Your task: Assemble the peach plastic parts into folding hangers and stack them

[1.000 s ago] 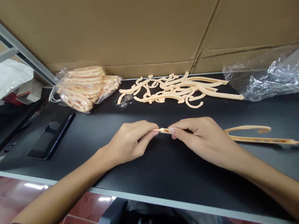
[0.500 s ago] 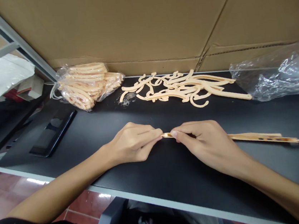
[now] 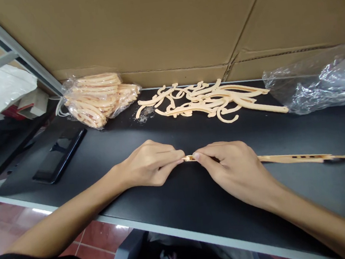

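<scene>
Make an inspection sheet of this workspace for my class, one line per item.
Surface: black tabletop, pale front edge.
Work pieces: cream piece between the hands; slotted cream length right of them; loose hanger parts behind; bagged parts at back left.
Clutter: dark phone left, crumpled plastic right, small debris beside the loose hanger parts.
Hands: left hand pinches the cream piece; right hand grips it too.
Cables: white cord-like loop beside the bagged parts.
Surroundings: cardboard behind, metal frame left, red tiled floor below.
</scene>
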Motion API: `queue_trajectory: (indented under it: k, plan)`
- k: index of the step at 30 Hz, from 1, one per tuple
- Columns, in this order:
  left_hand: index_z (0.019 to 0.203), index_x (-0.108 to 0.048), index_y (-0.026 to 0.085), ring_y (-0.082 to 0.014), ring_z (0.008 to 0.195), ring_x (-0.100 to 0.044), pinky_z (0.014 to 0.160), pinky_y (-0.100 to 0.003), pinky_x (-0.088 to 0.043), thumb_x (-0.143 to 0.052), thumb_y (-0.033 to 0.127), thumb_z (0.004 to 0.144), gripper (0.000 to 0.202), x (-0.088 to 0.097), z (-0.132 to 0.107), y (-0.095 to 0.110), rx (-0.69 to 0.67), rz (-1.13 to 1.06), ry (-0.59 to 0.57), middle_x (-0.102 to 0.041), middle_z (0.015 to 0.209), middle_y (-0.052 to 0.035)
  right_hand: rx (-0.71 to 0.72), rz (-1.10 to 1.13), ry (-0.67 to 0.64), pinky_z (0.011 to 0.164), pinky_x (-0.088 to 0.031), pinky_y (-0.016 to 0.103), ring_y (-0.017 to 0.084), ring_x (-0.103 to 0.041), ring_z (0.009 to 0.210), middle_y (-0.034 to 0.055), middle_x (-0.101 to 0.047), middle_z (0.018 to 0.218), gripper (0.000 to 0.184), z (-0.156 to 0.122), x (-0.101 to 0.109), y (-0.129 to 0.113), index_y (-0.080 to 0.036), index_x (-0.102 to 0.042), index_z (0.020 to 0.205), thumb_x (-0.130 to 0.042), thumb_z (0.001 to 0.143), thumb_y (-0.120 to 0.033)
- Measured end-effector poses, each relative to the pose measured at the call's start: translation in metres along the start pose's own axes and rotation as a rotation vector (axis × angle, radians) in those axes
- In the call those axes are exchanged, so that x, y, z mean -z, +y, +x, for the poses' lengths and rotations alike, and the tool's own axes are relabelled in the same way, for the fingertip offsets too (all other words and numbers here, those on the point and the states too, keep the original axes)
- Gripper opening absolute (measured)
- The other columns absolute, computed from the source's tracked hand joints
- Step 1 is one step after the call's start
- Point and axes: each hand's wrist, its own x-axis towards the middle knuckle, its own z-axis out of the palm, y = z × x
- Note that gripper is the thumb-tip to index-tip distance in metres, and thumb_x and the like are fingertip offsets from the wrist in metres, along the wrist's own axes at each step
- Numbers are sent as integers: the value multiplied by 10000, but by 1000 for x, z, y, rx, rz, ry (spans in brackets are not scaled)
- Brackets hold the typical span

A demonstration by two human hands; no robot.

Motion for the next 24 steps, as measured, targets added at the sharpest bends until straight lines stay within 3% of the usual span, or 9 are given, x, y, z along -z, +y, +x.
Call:
queue_trajectory:
  k: [10,18,24]
  plan:
    - [850,-654,144,-113,520,-515,513,-287,-348,-473,152,988,227,6,4,1,6,-21,-86,-566,600,7,36,-115,27,589,-276,307,149,-575,639,-16,-629,617,348,0,-4,-3,-212,-662,640,-471,926,-268]
    - [824,-647,133,-113,509,-501,504,-286,-338,-474,141,984,236,8,8,5,14,-14,-105,-553,590,10,144,-213,100,588,-276,299,144,-559,617,-11,-614,579,355,-2,-9,-3,-195,-631,598,-483,920,-218]
    - [769,-619,141,-121,516,-508,496,-287,-331,-442,130,975,272,13,11,10,46,-15,-189,-536,584,5,254,-247,161,576,-282,301,145,-551,588,-5,-610,568,333,-5,-10,-2,-189,-657,621,-493,910,-183]
